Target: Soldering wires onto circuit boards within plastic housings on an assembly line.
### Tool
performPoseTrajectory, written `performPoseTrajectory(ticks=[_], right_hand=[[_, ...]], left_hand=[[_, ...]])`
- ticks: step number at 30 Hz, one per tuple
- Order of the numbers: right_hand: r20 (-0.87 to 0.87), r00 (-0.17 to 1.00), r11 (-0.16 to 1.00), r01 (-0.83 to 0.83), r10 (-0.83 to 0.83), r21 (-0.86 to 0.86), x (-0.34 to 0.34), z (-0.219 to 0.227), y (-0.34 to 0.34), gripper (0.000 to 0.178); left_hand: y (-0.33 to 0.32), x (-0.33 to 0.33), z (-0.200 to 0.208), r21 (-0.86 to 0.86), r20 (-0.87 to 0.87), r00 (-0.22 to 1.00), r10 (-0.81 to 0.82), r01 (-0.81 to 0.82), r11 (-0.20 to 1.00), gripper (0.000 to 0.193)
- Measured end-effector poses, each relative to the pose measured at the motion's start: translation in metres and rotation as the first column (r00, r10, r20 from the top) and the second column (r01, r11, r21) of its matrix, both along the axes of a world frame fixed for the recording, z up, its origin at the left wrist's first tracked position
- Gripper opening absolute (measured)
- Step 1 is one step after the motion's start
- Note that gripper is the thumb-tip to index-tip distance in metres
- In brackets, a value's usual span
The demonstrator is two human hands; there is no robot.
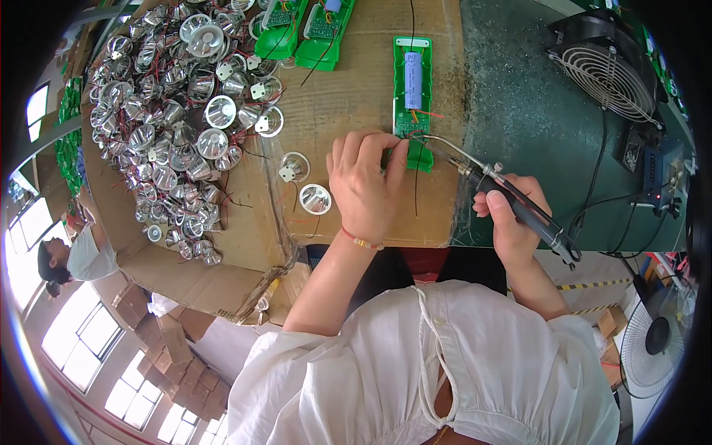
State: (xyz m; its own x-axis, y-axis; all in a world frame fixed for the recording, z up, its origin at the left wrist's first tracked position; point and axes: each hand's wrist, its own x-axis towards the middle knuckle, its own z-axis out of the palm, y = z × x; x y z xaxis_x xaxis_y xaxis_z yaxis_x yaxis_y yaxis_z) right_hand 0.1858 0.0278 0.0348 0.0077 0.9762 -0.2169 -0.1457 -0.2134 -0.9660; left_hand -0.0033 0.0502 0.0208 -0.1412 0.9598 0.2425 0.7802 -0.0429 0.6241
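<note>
A green plastic housing (426,89) lies on the cardboard in front of me, holding a blue cylindrical battery (413,80) and a green circuit board (406,123) with thin red and black wires. My left hand (365,174) is at the board's left edge, thumb and forefinger pinched on what looks like a thin wire. In my right hand (515,215) is a soldering iron (512,202) with a curved metal solder-feed tube (456,148). The iron's tip and the tube's end reach the board close to my left fingertips. The exact contact point is too small to make out.
Many silver reflector cups (178,141) with wires fill a cardboard box at left; two loose ones (315,199) lie beside my left hand. More green housings (319,41) lie at the back. A black fan (612,74) and blue soldering station (662,178) stand right. Another person (89,252) is far left.
</note>
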Motion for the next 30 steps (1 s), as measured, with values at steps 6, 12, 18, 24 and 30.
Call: performPoseTrajectory(ticks=[6,12,18,24,30], right_hand=[[0.007,1.000,0.999,0.025,-0.024,-0.034,0.000,-0.001,0.001,0.017],[0.043,0.999,1.000,0.002,-0.002,-0.008,-0.004,-0.003,0.001,0.016],[-0.020,0.998,0.994,0.065,-0.067,-0.088,-0.002,0.001,0.002,0.017],[-0.031,0.995,0.996,0.093,-0.094,-0.012,0.008,0.006,0.001,0.017],[-0.043,0.994,0.995,0.094,-0.096,-0.037,0.016,0.002,0.001,0.018]], left_hand=[[0.001,0.002,-0.002,-0.011,0.016,1.000,0.005,-0.005,1.000,0.010],[0.000,0.003,-0.003,-0.024,0.021,0.999,0.028,-0.028,0.999,0.010],[-0.001,0.005,-0.004,-0.074,0.039,0.998,0.057,-0.054,0.996,0.013],[-0.002,0.004,-0.005,-0.075,0.040,0.997,0.062,-0.059,0.995,0.013],[0.000,0.005,-0.003,-0.095,0.058,0.996,0.068,-0.062,0.994,0.013]])
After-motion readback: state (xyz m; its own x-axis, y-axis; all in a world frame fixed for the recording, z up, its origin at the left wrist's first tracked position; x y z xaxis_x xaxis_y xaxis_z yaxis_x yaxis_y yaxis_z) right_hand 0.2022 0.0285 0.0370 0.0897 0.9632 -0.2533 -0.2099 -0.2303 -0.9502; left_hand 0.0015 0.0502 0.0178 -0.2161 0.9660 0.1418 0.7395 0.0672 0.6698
